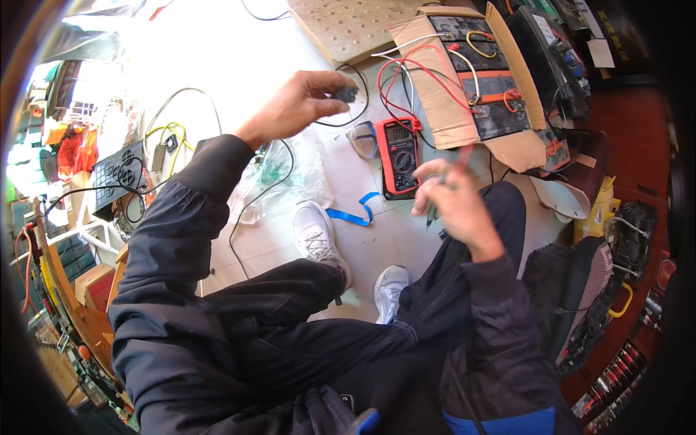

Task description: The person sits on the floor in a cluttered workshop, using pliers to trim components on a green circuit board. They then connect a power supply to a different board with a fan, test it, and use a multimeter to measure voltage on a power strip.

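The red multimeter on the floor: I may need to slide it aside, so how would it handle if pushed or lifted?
The red multimeter lies flat on its back on the pale tiled floor, so it would probably slide, not tip or roll. Its red and black leads run toward the batteries in the cardboard box, so they would likely drag or snag. It looks rigid, apparently hand-sized.

A small dark round part (346,94) sat pinched at the fingertips of the left hand (301,103), raised in the upper middle of the frame; a thin black wire (360,101) looped from it toward the floor. Right of centre, the right hand (453,203) was closed around a slim red probe (462,156), blurred, its tip pointing up toward the red leads (406,80).
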`<state>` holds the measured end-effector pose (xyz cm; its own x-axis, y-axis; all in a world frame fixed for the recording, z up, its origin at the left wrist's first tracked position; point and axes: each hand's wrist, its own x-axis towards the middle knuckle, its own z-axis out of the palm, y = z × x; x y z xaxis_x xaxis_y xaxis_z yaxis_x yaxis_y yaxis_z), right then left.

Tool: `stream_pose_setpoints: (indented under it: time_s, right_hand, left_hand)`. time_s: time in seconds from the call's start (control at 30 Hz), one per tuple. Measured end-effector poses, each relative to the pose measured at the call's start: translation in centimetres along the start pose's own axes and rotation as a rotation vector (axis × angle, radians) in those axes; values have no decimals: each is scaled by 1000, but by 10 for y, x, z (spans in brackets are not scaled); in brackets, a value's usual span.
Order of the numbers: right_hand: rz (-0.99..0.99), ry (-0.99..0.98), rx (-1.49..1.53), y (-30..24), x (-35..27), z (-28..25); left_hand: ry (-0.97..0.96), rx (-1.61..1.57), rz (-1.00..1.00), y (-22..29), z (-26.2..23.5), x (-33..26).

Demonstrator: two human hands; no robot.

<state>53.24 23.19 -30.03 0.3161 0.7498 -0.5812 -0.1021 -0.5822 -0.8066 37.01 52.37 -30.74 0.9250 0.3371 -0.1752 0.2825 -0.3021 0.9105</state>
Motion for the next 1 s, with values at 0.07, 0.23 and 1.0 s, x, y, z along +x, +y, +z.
stream_pose_setpoints:
  time_s: [0.07, 0.23, 1.0]
  right_hand:
    - [82, 22, -296, 29, 24, 17]
    - [107, 331, -764, 71, 80, 37]
    - [-38, -113, 131, -62, -92, 7]
  left_hand:
    - [65, 20, -1, -8, -7, 8]
    - [228, 7, -60, -31, -22, 24]
    - [-270, 114, -145, -110, 70, 30]
